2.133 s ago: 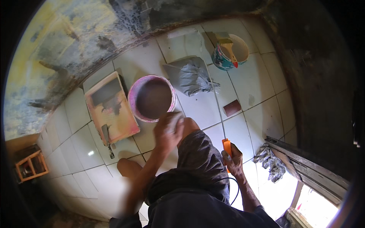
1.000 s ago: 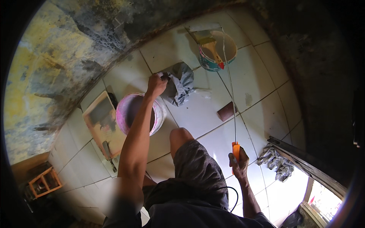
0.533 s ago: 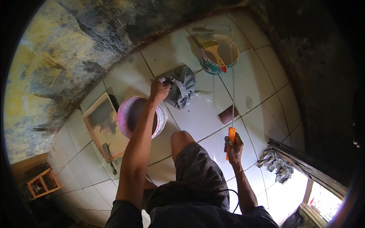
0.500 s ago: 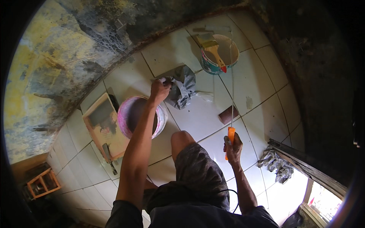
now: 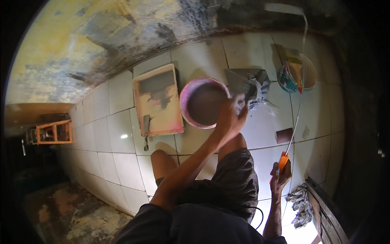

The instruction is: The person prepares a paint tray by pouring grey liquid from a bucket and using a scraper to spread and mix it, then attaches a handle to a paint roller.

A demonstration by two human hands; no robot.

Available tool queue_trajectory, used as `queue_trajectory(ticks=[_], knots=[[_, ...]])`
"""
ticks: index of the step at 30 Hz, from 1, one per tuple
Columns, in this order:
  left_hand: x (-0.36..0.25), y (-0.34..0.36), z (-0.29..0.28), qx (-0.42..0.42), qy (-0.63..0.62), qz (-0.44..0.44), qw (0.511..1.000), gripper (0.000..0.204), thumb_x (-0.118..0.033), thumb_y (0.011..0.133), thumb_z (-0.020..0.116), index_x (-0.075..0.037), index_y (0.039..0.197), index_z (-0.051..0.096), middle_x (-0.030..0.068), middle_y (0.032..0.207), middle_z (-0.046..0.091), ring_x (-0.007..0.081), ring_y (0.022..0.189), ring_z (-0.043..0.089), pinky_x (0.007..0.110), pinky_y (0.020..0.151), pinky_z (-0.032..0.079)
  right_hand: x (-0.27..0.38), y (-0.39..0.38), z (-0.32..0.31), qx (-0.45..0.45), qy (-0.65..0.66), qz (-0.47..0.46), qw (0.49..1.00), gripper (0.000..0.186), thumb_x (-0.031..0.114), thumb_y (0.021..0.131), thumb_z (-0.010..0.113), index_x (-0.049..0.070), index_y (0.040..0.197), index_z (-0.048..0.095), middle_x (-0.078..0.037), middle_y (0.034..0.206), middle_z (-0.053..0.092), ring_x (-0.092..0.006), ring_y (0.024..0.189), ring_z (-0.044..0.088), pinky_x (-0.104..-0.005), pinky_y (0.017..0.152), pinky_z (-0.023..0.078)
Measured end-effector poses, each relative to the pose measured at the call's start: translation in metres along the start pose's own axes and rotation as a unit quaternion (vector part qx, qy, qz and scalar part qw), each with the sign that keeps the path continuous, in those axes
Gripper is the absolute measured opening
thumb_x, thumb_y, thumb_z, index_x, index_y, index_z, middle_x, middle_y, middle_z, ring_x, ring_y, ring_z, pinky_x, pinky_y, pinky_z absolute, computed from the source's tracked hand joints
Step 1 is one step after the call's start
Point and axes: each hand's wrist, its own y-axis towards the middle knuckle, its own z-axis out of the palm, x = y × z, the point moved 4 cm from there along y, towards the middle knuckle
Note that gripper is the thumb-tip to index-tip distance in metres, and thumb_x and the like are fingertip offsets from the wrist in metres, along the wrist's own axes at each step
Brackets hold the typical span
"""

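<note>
My right hand (image 5: 281, 176) grips the orange handle (image 5: 284, 160) of a paint roller, whose long metal rod runs up to the pale roller head (image 5: 278, 7). My left hand (image 5: 230, 119) is closed around something pale and blurred at the right rim of the pink-stained bucket (image 5: 203, 105), which holds grey-brown liquid. Right of it lies a crumpled grey plastic bag (image 5: 260, 85). At the bucket's left is a stained paint tray (image 5: 156, 120) with a scraper (image 5: 146, 126) on its near edge.
A teal-stained pail (image 5: 286, 77) with a paintbrush (image 5: 296, 69) across it stands at the back right. A reddish-brown block (image 5: 283, 136) lies on the tiles (image 5: 109, 138). Mottled walls (image 5: 101, 36) border the floor; an orange wooden frame (image 5: 54, 132) is far left, crumpled grey plastic (image 5: 300, 205) lower right.
The view has turned, shifting the scene. My left hand has pulled back from the grey bag toward the bucket. The roller in my right hand now points farther up the view.
</note>
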Motion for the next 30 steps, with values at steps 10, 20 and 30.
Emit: queue_trajectory(ticks=[10,20,30], knots=[[0.042,-0.179,-0.167,-0.059,0.114,-0.293,0.947,0.028,-0.014,0.084,0.059,0.005,0.105,0.058,0.0150,0.092,0.064,0.0206,0.079,0.064,0.029,0.070,0.051,0.091,-0.052,0.081,0.328,-0.068,-0.142,0.931,0.038,0.018,0.083,0.061,0.003,0.116,0.052,-0.016,0.099,0.063,-0.0314,0.086,0.064,-0.0367,0.077,0.050],[0.103,-0.223,-0.203,-0.120,-0.064,-0.417,0.898,0.032,-0.017,0.085,0.059,0.007,0.106,0.057,0.0161,0.092,0.062,0.0220,0.084,0.064,0.030,0.074,0.051,0.069,-0.087,0.213,0.470,-0.120,-0.093,0.870,0.034,0.026,0.081,0.060,0.004,0.107,0.054,-0.019,0.086,0.061,-0.0380,0.082,0.059,-0.0428,0.073,0.046],[0.146,-0.242,-0.113,-0.024,-0.366,-0.503,0.783,0.045,-0.036,0.090,0.051,-0.001,0.118,0.046,0.0141,0.108,0.056,0.0220,0.095,0.058,0.031,0.078,0.048,0.040,-0.097,0.229,0.485,-0.113,-0.056,0.866,0.034,0.024,0.081,0.060,0.002,0.106,0.054,-0.020,0.081,0.060,-0.0334,0.077,0.060,-0.0413,0.070,0.046]])
